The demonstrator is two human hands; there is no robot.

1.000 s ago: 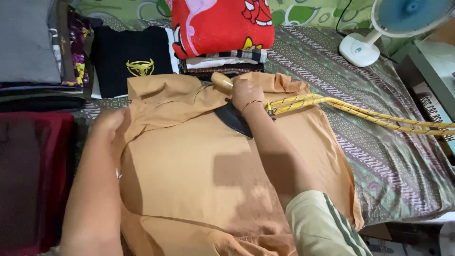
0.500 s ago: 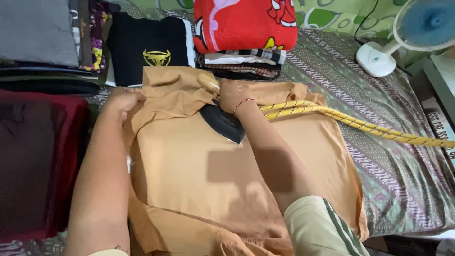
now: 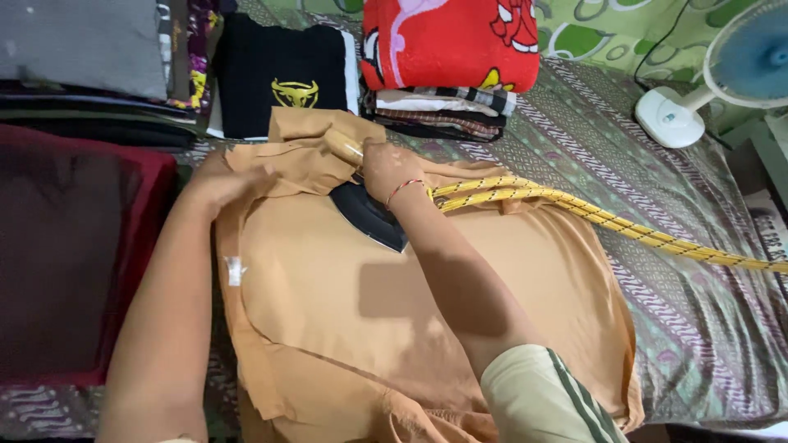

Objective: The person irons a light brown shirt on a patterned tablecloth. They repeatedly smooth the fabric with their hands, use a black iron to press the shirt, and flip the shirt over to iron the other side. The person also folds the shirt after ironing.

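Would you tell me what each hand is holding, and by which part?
The right hand holds the iron by its handle. The left hand presses the orange garment's folded edge flat.

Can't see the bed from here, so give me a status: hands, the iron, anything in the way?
Right hand grips the iron on the tan garment. Left hand presses the cloth flat beside it. Yellow cord trails right across the garment.
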